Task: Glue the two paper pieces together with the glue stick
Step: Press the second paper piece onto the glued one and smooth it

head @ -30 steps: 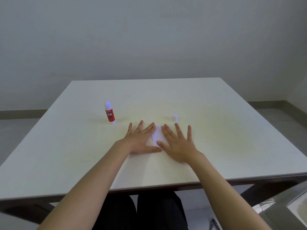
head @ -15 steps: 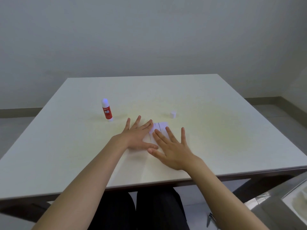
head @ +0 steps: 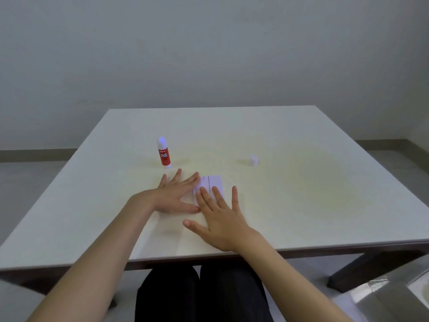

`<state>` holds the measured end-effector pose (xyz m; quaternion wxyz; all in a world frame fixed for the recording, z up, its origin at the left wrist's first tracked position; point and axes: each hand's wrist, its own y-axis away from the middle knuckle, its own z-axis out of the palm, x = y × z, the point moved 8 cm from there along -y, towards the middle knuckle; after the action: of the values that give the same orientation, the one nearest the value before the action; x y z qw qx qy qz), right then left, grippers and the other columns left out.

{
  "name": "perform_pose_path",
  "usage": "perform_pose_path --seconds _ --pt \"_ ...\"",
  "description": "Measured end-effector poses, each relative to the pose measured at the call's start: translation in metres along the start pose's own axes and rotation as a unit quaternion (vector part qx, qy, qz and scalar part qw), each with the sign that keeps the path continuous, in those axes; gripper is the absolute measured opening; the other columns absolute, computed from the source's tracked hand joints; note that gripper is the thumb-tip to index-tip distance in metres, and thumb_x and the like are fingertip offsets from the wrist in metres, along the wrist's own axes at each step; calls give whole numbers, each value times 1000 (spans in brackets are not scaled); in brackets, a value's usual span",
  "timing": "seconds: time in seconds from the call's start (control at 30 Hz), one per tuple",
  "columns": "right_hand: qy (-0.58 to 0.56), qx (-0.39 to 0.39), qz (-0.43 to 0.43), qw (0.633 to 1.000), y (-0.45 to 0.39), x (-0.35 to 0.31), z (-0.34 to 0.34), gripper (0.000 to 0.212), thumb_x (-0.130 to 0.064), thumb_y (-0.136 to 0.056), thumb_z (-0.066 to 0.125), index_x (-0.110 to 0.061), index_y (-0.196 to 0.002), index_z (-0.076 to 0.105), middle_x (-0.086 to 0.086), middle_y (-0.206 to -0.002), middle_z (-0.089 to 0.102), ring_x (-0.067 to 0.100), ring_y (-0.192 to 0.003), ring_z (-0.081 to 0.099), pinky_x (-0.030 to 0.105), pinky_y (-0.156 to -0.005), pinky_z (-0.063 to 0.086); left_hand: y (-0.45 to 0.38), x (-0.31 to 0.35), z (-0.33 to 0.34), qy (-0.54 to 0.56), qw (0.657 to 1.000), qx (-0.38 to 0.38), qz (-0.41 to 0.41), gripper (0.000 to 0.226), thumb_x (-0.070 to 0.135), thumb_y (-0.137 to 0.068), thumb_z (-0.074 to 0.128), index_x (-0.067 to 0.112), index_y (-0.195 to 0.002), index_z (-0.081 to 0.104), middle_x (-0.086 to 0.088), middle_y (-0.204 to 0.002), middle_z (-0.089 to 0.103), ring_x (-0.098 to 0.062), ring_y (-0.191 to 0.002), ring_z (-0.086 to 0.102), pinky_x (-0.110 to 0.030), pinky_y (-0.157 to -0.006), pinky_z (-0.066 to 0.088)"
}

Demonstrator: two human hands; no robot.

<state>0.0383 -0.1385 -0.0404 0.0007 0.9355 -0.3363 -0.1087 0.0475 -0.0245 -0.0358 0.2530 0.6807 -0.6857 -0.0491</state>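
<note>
The person looks to be at the pressing step. Both hands lie flat and open on the desk [head: 301, 201], holding nothing. The left hand [head: 173, 196] rests with its fingertips at the left edge of the paper [head: 214, 183]. The right hand [head: 220, 219] has its fingers on the near part of the paper.

I think the next move is to rub down along the join so the glue sticks, then lift the hands softly so the paper does not pull up or slide.

The paper is small, white and flat, with a thin dark line down it. That line may be where the two pieces meet, but I cannot tell for sure.

The glue stick [head: 164, 154] stands upright just behind the left hand, red with a bare white tip. Its little white cap [head: 253, 160] sits well apart, over to the right.
</note>
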Motion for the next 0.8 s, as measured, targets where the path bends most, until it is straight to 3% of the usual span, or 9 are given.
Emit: perform_pose_path --seconds 0.1,0.27,0.47,0.67,0.8 --pt "13 -2 2 1000 -5 18 -2 92 -79 -76 -5 -26 -151 -8 -12 -161 -11 18 -147 -18 54 -102 -36 0 0 -1 -2 1000 -3 7 95 63 -84 48 31 -148 -15 18 -156 -21 -16 -141 -32 -47 -114 -21" --pt "57 -5 82 995 -28 56 -24 80 -70 -87 7 -25 -152 -5 -12 -161 -7 22 -148 -16 57 -107 -26 -2 -3 -3 -25 1000 7 4 100 69 -81 47 31 -148 -15 20 -156 -20 -15 -141 -31 -48 -113 -22" --pt "44 -2 -67 997 -9 1 -1 93 -82 -74 -4 -30 -151 -7 -17 -159 -11 17 -146 -21 52 -97 -41 -3 -4 -1 -5 1000 13 12 102 68 -79 51 33 -148 -15 22 -156 -20 -16 -142 -30 -48 -115 -19" --pt "53 -22 34 998 -18 43 -22 74 -69 -89 9 -31 -151 -8 -18 -160 -10 21 -146 -22 58 -108 -27 -3 -4 -1 -3 1000 8 11 104 70 -78 50 33 -148 -17 21 -155 -22 -16 -142 -30 -47 -115 -20" --pt "27 -17 -46 998 -1 17 -12 91 -83 -75 2 -33 -151 2 -19 -160 -2 17 -145 -25 53 -98 -40 -3 -4 0 1 1000 3 12 104 69 -78 51 32 -147 -17 21 -155 -23 -15 -141 -31 -48 -115 -19"
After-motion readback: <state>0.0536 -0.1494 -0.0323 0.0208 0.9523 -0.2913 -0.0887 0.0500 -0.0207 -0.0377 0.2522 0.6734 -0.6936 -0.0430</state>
